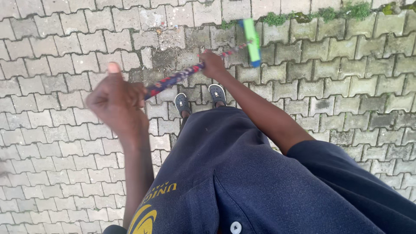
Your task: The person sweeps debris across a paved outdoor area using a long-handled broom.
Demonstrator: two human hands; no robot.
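Observation:
A broom with a long handle (175, 79) patterned in blue, red and white runs from near me out to a green and blue brush head (252, 41). My left hand (117, 102) is closed around the near top end of the handle, thumb up. My right hand (212, 64) grips the handle lower down, close to the brush head. The brush head rests on grey interlocking paving (65, 143). My two dark shoes (199, 99) stand just behind the handle.
Dirt and debris lie on the pavers (177, 54) around the brush head. Green moss and weeds (320, 14) grow in the joints along the top right. Paving stretches to the left and right.

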